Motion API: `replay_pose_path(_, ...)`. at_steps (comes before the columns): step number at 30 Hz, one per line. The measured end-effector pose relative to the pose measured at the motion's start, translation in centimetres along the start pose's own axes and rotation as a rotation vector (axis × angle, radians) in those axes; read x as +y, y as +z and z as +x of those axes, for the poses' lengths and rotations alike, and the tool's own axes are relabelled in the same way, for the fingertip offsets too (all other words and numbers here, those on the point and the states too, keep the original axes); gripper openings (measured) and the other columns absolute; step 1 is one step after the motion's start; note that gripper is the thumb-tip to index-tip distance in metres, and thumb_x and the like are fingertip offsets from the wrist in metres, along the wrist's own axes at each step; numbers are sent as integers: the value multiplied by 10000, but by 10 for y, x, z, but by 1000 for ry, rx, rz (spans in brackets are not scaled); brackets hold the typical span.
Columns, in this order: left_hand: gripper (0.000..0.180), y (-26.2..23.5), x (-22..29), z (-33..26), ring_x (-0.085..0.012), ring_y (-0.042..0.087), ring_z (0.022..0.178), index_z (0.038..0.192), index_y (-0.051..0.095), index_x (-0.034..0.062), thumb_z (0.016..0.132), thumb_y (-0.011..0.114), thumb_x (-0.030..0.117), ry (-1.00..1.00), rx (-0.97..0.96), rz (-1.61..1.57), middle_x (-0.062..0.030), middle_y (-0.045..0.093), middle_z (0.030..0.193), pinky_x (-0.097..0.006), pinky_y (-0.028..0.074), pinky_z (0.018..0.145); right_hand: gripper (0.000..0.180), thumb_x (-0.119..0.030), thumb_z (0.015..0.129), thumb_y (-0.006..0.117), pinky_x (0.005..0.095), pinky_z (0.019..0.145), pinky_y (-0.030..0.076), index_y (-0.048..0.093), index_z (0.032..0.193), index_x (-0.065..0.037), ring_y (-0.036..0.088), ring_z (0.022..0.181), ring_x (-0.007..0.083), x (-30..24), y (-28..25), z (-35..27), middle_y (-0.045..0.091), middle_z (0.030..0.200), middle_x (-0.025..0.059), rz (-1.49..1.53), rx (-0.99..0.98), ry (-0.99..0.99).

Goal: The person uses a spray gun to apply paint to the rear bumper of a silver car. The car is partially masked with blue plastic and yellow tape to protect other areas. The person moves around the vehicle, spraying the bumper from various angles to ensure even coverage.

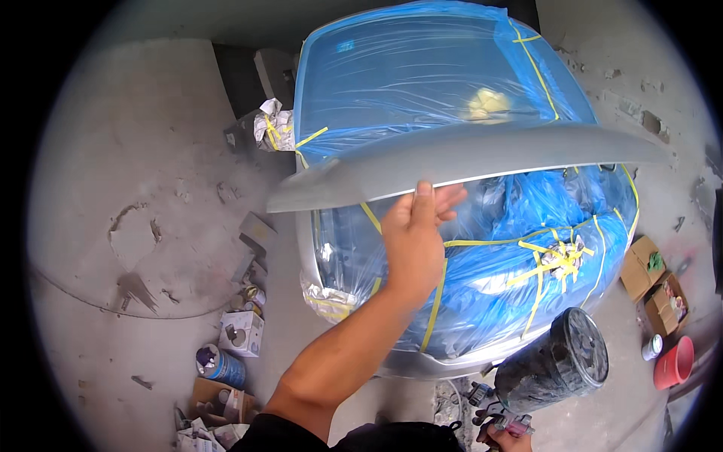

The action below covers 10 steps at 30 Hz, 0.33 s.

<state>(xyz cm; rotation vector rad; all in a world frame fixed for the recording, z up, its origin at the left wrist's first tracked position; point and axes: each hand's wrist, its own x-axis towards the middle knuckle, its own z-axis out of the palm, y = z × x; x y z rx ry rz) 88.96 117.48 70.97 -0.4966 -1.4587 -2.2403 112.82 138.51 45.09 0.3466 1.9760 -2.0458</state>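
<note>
My left hand (416,241) reaches up to the front edge of a raised grey car hood (467,151). Its thumb lies against the edge, and its fingers curl at the hood's underside. At the lower edge, my right hand (508,438) grips a spray gun (493,410) with a large dark paint cup (553,361) on top. Blue masking film (482,294) with yellow tape covers the front of the car below the hood. More film covers the windshield (407,68). Crumpled paper under tape (563,260) sits on the front film.
To the left, by the wall, stand a white box (241,333), a blue can (221,367) and a cardboard box (218,401). On the right are cardboard boxes (642,269), a small can (653,347) and a red bucket (674,363). A paper-wrapped mirror (275,124) juts from the car's side.
</note>
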Motion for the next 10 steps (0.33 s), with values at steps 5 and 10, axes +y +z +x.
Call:
replay_pose_path(5,235,-34,-70,-76,-278,581,1060,995,593,-15,873,530,176,-383,57,-319,-155,644,1041,-333,411,853,179,-192,820,680,242,512,404,653,828,-16,539,569,117,41,-11,-40,607,675,37,150,130,-74)
replay_pose_path(10,464,-74,-129,-123,-292,479,1200,1269,404,68,849,553,197,-691,125,-514,-129,492,1317,-354,393,921,339,-255,816,665,369,829,469,630,1009,21,634,795,240,51,-20,-37,670,761,74,164,-130,-433)
